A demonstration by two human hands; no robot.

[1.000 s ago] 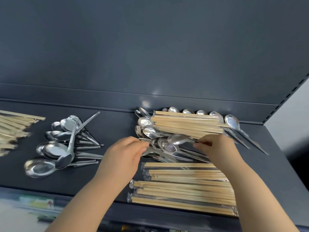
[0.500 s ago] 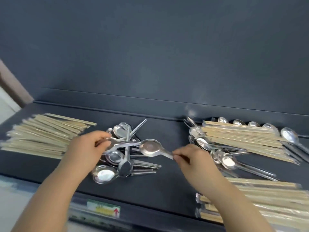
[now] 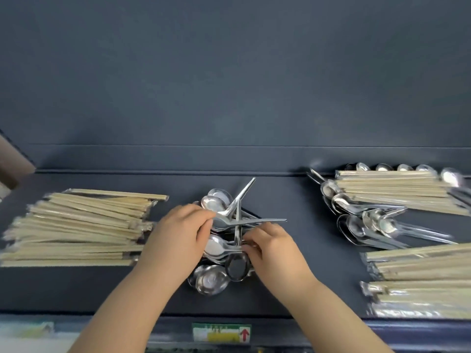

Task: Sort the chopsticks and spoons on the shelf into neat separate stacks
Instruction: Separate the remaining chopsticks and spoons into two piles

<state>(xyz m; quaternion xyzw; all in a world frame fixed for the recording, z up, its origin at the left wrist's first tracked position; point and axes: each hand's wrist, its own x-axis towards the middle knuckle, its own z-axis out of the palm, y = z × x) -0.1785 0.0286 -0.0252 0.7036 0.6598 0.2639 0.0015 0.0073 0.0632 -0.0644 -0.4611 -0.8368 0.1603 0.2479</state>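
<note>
In the head view, at the centre of the frame, the left hand (image 3: pixel 178 233) is pinching an upper spoon (image 3: pixel 257 220) by its bowl end, the handle pointing right. Just beside it, the right hand (image 3: pixel 270 247) is curling its fingers onto the handle of a lower spoon (image 3: pixel 216 247). Both spoons are lying on the spoon pile (image 3: pixel 211 278) on the shelf (image 3: pixel 305 276). A chopstick stack (image 3: pixel 76 233) is sitting at centre left. At upper right, loose chopsticks (image 3: pixel 395 189) are lying over unsorted spoons (image 3: pixel 369 225). Wrapped chopsticks (image 3: pixel 420 276) are lying at lower right.
</note>
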